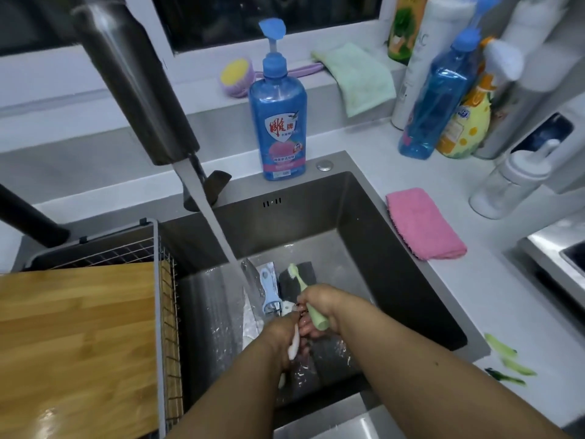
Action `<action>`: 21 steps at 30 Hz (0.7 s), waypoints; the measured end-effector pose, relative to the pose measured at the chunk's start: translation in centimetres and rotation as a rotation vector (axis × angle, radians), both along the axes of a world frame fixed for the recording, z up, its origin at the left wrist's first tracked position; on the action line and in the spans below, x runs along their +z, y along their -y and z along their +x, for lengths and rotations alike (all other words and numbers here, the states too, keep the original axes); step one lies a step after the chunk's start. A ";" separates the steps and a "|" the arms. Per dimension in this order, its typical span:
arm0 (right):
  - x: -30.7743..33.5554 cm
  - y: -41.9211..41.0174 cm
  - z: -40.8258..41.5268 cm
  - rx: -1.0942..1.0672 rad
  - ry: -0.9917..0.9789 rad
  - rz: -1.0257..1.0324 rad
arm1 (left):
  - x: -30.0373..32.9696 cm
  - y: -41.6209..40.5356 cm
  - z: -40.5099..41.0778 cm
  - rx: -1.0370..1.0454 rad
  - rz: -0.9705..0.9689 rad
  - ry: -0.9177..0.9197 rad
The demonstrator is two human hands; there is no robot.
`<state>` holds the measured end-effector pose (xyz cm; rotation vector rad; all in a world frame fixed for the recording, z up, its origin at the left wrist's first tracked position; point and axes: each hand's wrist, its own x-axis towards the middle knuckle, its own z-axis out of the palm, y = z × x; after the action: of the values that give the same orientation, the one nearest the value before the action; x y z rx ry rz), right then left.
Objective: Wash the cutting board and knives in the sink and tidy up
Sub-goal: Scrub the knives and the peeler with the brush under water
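Both hands are low in the steel sink (373,217) under running water. My right hand (319,308) grips a pale green toothbrush (305,296) with its bristles pointing up and away. My left hand (280,337) holds a small white-handled tool (294,345), whose head meets the right hand. A light blue peeler (269,291) and a knife blade (251,280) lie on the sink floor just behind the hands. The wooden cutting board (76,343) rests on the wire rack (164,280) at the left.
The dark faucet (133,80) pours a stream (218,229) into the sink. A blue soap bottle (278,118) stands on the rim behind. A pink cloth (424,223) lies on the right counter, with green peel scraps (506,359) nearer. Several bottles (443,90) crowd the back right.
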<state>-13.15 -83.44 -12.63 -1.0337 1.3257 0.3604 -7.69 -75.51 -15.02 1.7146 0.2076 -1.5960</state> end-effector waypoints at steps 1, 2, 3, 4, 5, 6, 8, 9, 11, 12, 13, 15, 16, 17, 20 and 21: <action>0.7 0.0 -0.2 0.003 0.011 -0.032 | 0.3 -0.2 0.0 -0.013 -0.024 0.045; 1.2 0.1 -0.5 -0.006 0.017 -0.091 | 0.6 -0.5 0.2 -0.026 -0.042 0.094; 1.5 0.4 -1.0 -0.013 0.003 -0.185 | 0.9 -1.0 0.5 -0.053 -0.054 0.146; 1.9 0.6 -1.7 -0.011 -0.025 -0.303 | 1.3 -1.4 0.7 -0.087 -0.052 0.190; 2.4 0.7 -2.6 -0.004 -0.043 -0.403 | 1.7 -2.0 1.1 -0.124 -0.056 0.228; 2.9 0.8 -3.4 0.008 -0.033 -0.463 | 2.2 -2.7 1.5 -0.166 -0.081 0.258; 3.7 0.2 -4.9 0.096 0.017 -0.513 | 3.4 -4.0 2.3 -0.238 -0.136 0.321; 4.1 -0.4 -5.4 0.160 0.040 -0.546 | 4.0 -4.5 2.6 -0.249 -0.158 0.357; 4.7 -1.4 -6.0 0.244 0.108 -0.624 | 5.1 -5.1 3.1 -0.262 -0.188 0.433; 4.9 -1.8 -6.1 0.269 0.137 -0.666 | 5.7 -5.4 3.4 -0.265 -0.199 0.472; 5.1 -2.0 -6.1 0.299 0.135 -0.737 | 6.2 -5.7 3.7 -0.268 -0.209 0.505; 5.6 -2.0 -6.1 0.354 0.036 -0.945 | 7.2 -6.4 4.2 -0.282 -0.226 0.559; 5.9 -2.0 -6.1 0.360 0.002 -1.013 | 7.6 -6.7 4.4 -0.290 -0.230 0.583; 6.1 -2.3 -6.0 0.358 0.017 -1.021 | 7.9 -7.1 4.6 -0.300 -0.229 0.604; 6.7 -4.0 -5.0 0.425 0.147 -0.918 | 8.4 -7.9 5.3 -0.311 -0.228 0.651; 6.7 -4.3 -4.7 0.453 0.136 -0.954 | 8.5 -8.2 5.4 -0.313 -0.231 0.659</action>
<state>-17.85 -79.16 -5.97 -2.1304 1.1211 -0.0452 -2.28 -67.34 -6.54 2.0458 -0.5699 -1.1144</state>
